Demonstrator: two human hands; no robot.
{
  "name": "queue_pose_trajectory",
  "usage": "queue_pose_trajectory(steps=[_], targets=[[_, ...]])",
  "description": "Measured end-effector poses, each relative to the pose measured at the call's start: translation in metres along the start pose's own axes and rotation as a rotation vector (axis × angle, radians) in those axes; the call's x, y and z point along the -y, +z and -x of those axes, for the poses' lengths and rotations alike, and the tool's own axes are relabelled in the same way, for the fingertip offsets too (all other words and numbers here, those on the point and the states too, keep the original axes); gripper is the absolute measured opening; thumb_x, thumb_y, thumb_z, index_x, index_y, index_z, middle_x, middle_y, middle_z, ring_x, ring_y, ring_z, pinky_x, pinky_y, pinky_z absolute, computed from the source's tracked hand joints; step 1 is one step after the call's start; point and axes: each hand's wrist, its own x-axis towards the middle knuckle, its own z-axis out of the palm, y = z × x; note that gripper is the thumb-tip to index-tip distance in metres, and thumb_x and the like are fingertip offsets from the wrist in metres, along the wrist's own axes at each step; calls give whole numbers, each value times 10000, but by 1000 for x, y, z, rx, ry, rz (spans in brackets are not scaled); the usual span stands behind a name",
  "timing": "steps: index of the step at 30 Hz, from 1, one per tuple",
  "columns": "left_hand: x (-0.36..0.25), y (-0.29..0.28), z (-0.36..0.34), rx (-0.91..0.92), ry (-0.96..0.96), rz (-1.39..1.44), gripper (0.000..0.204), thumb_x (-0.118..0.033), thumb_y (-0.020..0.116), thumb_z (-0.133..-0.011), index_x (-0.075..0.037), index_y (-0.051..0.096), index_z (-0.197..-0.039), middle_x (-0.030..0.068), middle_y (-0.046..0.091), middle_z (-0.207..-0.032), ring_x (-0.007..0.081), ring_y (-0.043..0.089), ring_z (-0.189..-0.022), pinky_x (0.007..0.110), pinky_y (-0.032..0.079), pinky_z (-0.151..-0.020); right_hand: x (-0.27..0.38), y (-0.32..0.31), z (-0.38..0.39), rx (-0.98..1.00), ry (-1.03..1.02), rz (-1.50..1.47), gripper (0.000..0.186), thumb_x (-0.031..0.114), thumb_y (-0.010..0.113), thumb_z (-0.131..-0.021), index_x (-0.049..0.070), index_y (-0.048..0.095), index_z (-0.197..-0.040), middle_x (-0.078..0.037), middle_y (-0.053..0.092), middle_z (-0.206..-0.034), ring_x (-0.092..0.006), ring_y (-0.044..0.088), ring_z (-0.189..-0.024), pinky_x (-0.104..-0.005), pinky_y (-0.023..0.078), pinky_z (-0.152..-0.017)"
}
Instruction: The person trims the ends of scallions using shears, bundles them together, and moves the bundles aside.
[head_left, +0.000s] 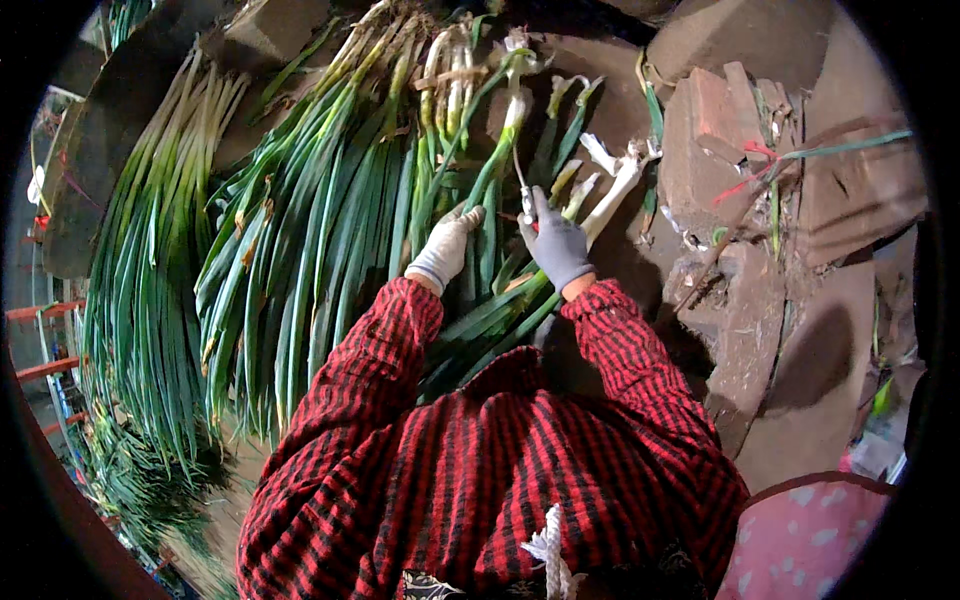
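Note:
My left hand [447, 243], in a white glove, is closed round the leaves of a long green onion [500, 150] whose root end points away from me. Close to its right, my right hand [556, 245] in a grey glove grips a small knife [527, 203]. The thin blade points up and away, alongside the held stalk. Just right of the knife lie thick white onion stalks [617, 195], their leaves running back under my right forearm. A bundle of green onions [452, 85] with a band round its white ends lies beyond my left hand.
A large heap of green onions [330, 210] spreads to the left, with a paler-stemmed bunch [150, 220] farther left. On the right stand a brick [722, 110] and a rough wooden board [745, 330], with red and green string [765, 160] above. Pink spotted cloth [805, 540] sits lower right.

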Motion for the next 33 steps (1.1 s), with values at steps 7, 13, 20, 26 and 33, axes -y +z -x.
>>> queue_pose_trajectory(steps=[7, 13, 20, 26, 33], targets=[[-6, 3, 1, 8, 24, -35, 320, -253, 591, -938, -69, 594, -1200, 11, 643, -932, 126, 586, -775, 293, 488, -717, -4, 16, -23, -41, -41, 36, 521, 384, 508, -919, 128, 433, -1367, -189, 665, -830, -369, 654, -721, -473, 511, -623], [-6, 6, 0, -30, 36, -103, 387, -262, 574, -957, -28, 543, -1263, 4, 629, -1012, 110, 555, -866, 272, 456, -804, -17, 30, -94, -47, 17, 37, 562, 383, 497, -916, 111, 379, -1394, -201, 668, -889, -402, 647, -784, -517, 502, -693], [17, -13, -19, 16, 83, -152, 405, -205, 547, -964, -29, 486, -1324, 37, 624, -1094, 134, 580, -911, 291, 482, -813, -40, 52, -235, -67, 38, 180, 498, 439, 527, -884, 87, 478, -1233, -207, 672, -944, -380, 657, -848, -511, 504, -739], [-4, -1, -7, 110, 63, -32, 423, -234, 552, -956, -33, 492, -1323, 26, 613, -1131, 130, 565, -979, 285, 457, -878, -72, 31, -307, -46, 119, 160, 442, 444, 459, -901, 54, 551, -1087, -238, 669, -969, -394, 650, -922, -518, 497, -808], [-40, 16, 3, 30, 43, 26, 327, -297, 514, -969, -49, 583, -1170, 22, 660, -948, 128, 620, -757, 288, 523, -709, -48, 17, -132, -157, 71, -145, 515, 420, 541, -905, 177, 460, -1352, -233, 655, -844, -423, 634, -775, -506, 492, -646]])
